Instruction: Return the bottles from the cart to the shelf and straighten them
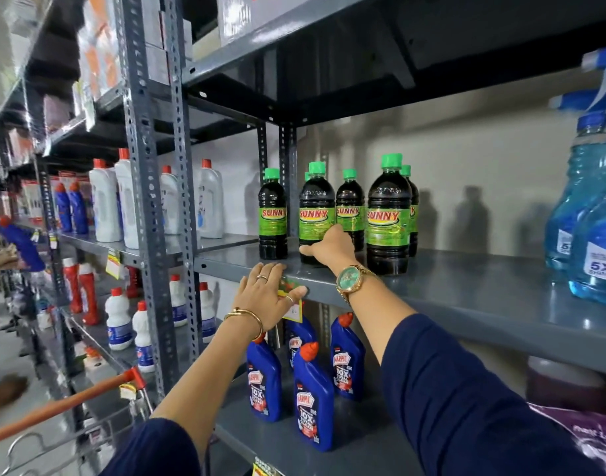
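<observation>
Several dark bottles with green caps and green "SUNNY" labels stand upright on the grey metal shelf [466,286]. My right hand [332,247], with a gold watch on the wrist, is wrapped around the lower part of one Sunny bottle [316,207] in the front row. To its left stands another Sunny bottle [273,214], to its right a larger-looking one [388,218]. My left hand [265,293] rests flat on the shelf's front edge, over a price tag, fingers spread. The cart's orange handle [64,405] shows at the lower left.
Blue spray bottles [593,214] stand at the shelf's right end. Blue Harpic bottles [313,396] fill the shelf below. White bottles with red caps [104,204] stand in the bay to the left. A perforated steel upright [147,201] divides the bays.
</observation>
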`<state>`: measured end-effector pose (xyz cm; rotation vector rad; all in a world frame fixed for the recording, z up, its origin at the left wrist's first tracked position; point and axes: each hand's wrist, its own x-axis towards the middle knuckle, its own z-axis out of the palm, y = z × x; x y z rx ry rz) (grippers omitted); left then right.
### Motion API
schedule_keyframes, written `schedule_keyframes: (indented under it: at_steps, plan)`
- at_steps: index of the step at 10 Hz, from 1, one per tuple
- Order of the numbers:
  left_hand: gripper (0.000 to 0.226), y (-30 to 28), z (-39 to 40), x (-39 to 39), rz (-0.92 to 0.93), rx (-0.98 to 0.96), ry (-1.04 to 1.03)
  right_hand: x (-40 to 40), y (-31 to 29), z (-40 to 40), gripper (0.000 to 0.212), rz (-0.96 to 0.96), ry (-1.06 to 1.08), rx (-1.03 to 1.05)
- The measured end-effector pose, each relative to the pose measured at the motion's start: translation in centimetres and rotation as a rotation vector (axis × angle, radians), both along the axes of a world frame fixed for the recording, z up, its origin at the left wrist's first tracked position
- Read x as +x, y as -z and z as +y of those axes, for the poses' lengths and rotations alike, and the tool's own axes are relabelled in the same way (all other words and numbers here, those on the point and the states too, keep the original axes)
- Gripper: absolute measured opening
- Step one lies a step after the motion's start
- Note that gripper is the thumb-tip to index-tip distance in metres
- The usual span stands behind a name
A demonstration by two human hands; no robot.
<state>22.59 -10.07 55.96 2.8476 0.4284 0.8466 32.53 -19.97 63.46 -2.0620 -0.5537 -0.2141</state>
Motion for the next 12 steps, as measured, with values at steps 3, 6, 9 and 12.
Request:
schedule_keyframes:
  at_steps: [3, 6, 9, 12]
  plan:
    - [0.064, 0.6, 0.5, 0.3, -0.057, -0.008, 0.022, 0.0, 0.3, 0.9, 0.079, -0.01, 0.07, 0.041]
    - [0.063, 0.6, 0.4, 0.2, -0.056, -0.014, 0.032, -0.3, 0.6, 0.7, 0.079, -0.014, 0.052, 0.052]
    - [0.064, 0.5, 0.3, 0.2, -0.035, -0.026, 0.024, -0.6, 0.7, 0.4, 0.08, -0.118, 0.088, 0.106]
    - [0.067, -0.3, -0.2, 0.1, 0.044, -0.004, -0.033, -2.3, 0.4, -2.2, 0.049, -0.343, 0.092, 0.187]
